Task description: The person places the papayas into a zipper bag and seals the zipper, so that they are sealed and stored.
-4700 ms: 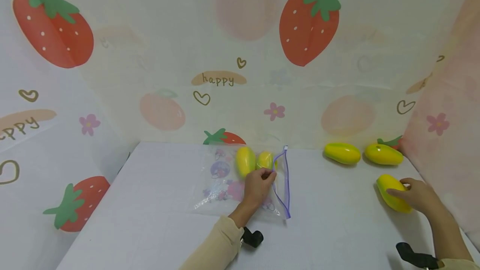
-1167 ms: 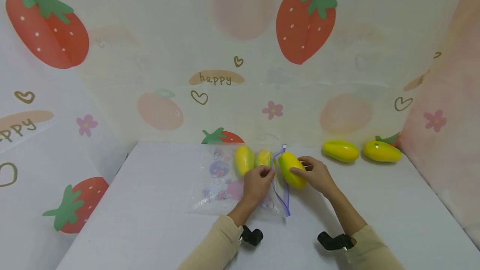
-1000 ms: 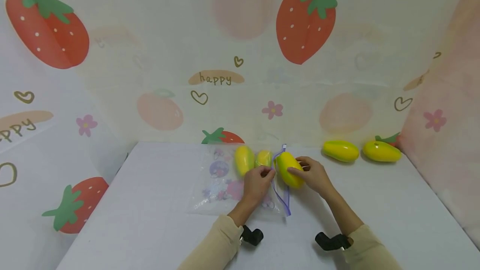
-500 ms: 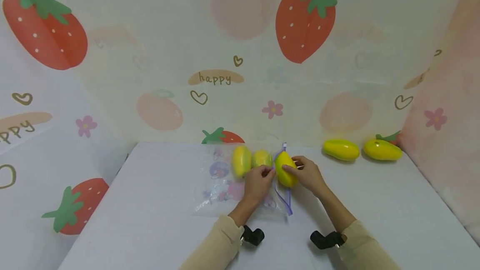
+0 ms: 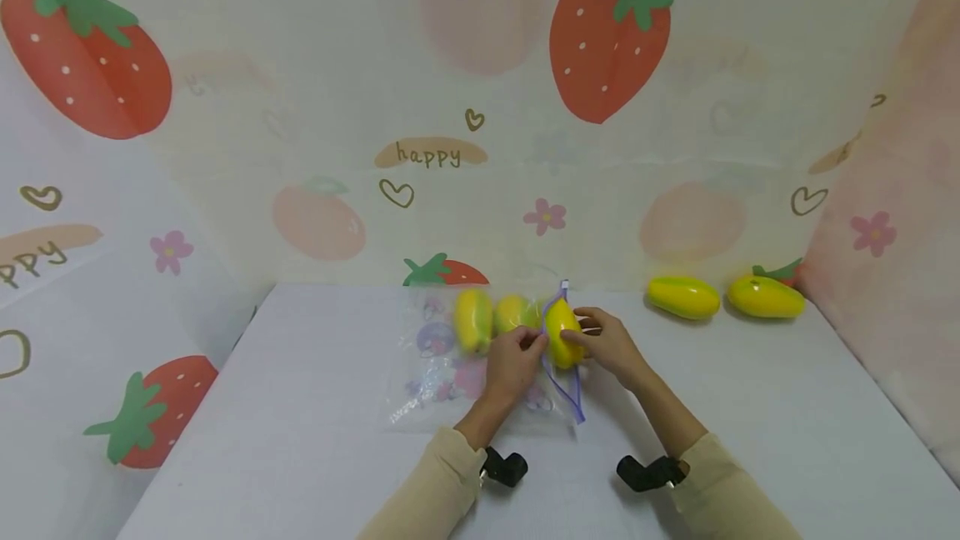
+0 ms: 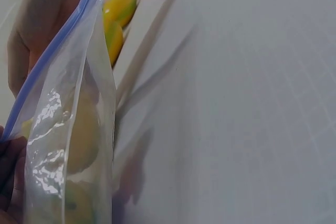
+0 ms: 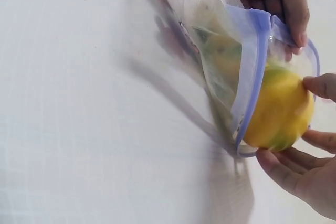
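A clear zip bag [image 5: 427,394] with pink and purple prints lies on the table, its purple zip edge [image 7: 254,85] spread apart. My left hand [image 5: 512,367] pinches the upper side of that edge. In my right hand [image 5: 617,350], a glossy yellow-green mango [image 7: 283,111] is gripped between thumb and fingers, its front end inside the bag's mouth. Two similar mangoes, one on the left [image 5: 473,321] and one beside it [image 5: 514,314], show through the plastic. The left wrist view shows the bag's side bulging around the fruit.
Two more mangoes, one [image 5: 683,297] and another [image 5: 766,297], lie at the back right of the white table [image 5: 300,457]. Behind stands a backdrop [image 5: 600,182] printed with strawberries. Black camera mounts [image 5: 651,473] project from the wrists.
My right hand picked up the mango at the right, carried it left to the bag and pushed it into the mouth. The mangoes inside shifted left. My left hand kept its pinch.
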Demonstrator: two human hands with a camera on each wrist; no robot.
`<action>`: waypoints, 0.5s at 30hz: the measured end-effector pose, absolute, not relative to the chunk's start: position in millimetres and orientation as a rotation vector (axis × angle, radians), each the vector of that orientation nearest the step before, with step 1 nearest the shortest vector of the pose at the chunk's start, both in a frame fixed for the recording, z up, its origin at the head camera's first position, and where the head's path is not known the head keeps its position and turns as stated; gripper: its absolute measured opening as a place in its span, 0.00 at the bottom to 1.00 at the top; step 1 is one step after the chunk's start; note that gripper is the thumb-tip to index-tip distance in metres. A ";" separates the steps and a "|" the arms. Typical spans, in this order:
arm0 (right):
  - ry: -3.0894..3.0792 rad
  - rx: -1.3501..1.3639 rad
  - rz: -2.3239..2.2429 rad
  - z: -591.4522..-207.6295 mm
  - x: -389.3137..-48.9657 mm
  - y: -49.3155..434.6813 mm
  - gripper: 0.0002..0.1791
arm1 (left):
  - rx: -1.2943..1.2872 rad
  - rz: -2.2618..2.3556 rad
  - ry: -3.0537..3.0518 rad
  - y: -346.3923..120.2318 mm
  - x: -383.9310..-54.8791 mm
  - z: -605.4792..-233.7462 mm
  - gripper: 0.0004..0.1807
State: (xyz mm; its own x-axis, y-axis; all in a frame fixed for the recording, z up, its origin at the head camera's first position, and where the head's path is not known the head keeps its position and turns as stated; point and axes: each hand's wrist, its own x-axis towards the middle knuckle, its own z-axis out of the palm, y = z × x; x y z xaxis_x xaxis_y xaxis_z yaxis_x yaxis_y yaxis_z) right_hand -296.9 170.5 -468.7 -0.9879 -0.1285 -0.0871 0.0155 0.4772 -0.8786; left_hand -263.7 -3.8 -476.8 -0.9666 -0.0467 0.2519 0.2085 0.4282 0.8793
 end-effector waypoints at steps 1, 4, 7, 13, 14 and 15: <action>2.553 -0.111 -1.552 -468.1 -297.2 170.6 0.34 | -0.141 -1.556 -2.443 -3.9 -264.5 -476.8 0.11; 2.506 -0.136 -1.585 -465.6 -297.6 170.1 0.34 | -0.127 -1.552 -2.445 -3.5 -266.7 -476.3 0.11; 2.490 -0.140 -1.591 -464.4 -298.2 169.7 0.34 | -0.126 -1.542 -2.444 -2.9 -268.6 -476.3 0.11; 2.493 -0.101 -1.606 -468.5 -299.4 167.1 0.31 | -0.135 -1.571 -2.455 -3.8 -267.1 -477.0 0.11; 2.495 -0.095 -1.608 -468.9 -299.1 166.4 0.31 | -0.135 -1.579 -2.459 -4.1 -266.5 -477.3 0.12; 2.496 -0.091 -1.611 -469.5 -299.1 165.9 0.30 | -0.136 -1.581 -2.461 -4.4 -266.2 -477.7 0.11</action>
State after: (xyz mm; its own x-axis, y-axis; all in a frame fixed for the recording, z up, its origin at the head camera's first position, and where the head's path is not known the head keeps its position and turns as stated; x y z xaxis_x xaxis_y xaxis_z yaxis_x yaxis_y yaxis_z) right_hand -299.1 165.9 -469.5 -0.9838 -0.1427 -0.1085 0.0402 0.4145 -0.9092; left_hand -266.2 -4.4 -477.7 -0.9731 -0.0371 0.2276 0.1915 0.4194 0.8874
